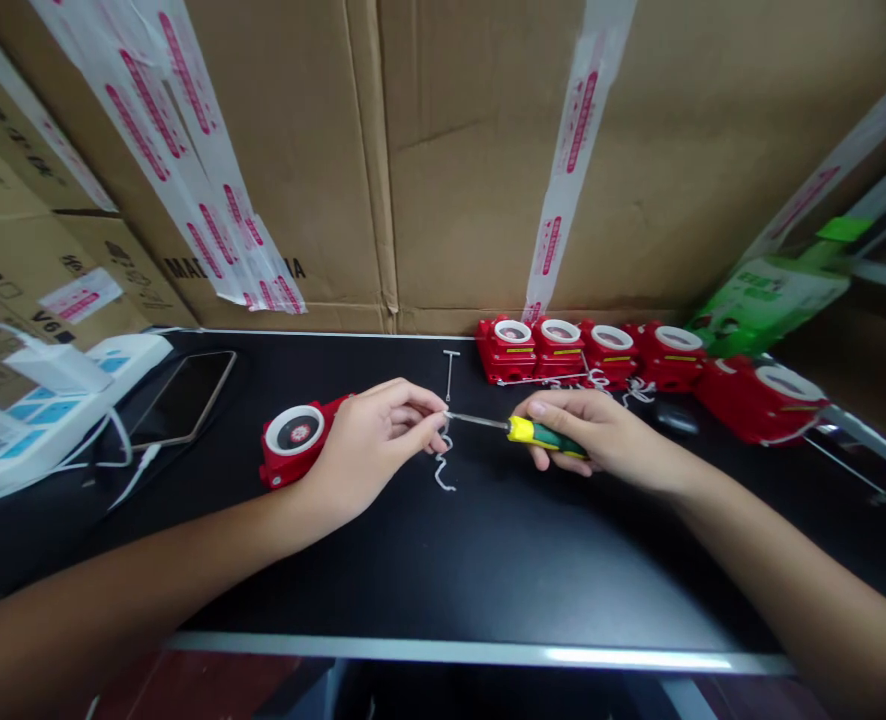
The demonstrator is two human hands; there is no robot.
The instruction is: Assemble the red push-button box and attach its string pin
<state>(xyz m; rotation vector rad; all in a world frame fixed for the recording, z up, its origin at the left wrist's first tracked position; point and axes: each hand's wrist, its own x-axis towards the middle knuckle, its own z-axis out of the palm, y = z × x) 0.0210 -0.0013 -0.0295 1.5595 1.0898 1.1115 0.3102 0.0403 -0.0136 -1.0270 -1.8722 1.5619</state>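
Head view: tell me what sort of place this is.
Probably a small assembly or repair workbench: the right hand holds a screwdriver, similar red units stand in a row, and taped cardboard rises behind.

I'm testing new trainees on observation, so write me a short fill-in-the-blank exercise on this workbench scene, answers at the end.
1. The right hand grips a yellow-and-green-handled ____.
2. The red device beside the left hand has a round window ringed in ____.
3. As the camera sees it, the phone lies to the ____ of that device.
4. The tabletop is coloured ____.

Missing words: screwdriver; white; left; black.
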